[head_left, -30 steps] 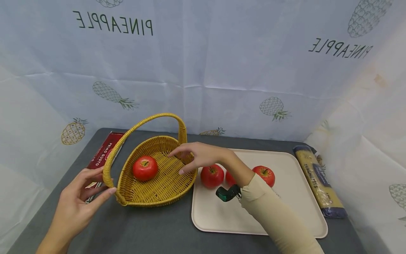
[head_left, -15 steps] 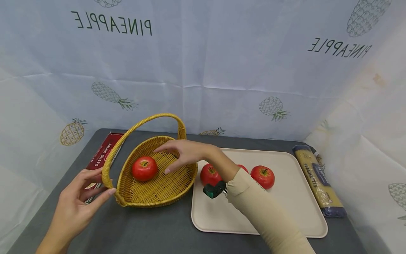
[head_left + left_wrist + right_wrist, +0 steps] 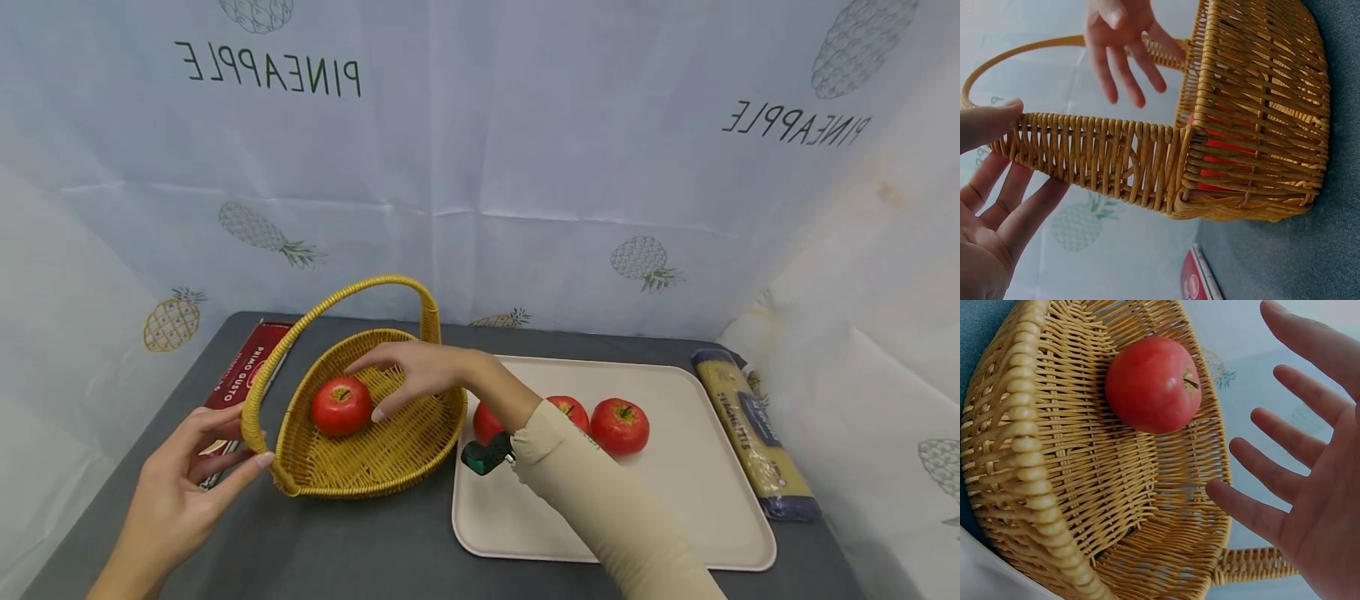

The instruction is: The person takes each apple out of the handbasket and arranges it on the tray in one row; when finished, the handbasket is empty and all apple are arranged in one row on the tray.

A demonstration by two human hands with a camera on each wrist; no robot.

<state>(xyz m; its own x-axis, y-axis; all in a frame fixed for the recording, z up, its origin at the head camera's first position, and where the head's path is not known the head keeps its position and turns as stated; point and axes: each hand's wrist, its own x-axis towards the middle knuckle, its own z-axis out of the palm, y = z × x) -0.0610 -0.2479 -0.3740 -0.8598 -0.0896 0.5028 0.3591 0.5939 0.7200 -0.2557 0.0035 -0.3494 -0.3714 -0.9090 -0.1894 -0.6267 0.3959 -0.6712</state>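
Note:
A yellow wicker basket (image 3: 405,450) with a tall arched handle stands on the table's left half. Inside it, toward its left side, lies a red apple (image 3: 341,406). My left hand (image 3: 183,483) pinches the lower left end of the basket handle (image 3: 1097,150) between thumb and fingers. Over the basket hovers my right hand (image 3: 420,375), fingers spread and holding nothing. In the right wrist view a gap shows between the right hand (image 3: 1316,469) and the apple (image 3: 1154,384).
A beige tray (image 3: 697,500) to the right of the basket bears several red apples (image 3: 620,427), one partly behind the right wrist. A spaghetti pack (image 3: 753,433) lies along the tray's right side. A red box (image 3: 251,362) lies behind the left hand. A pineapple-print curtain (image 3: 525,167) hangs behind.
My right hand has moved left over the basket, closer to the apple in it. The left hand keeps its grip on the handle. The head view has tilted slightly up.

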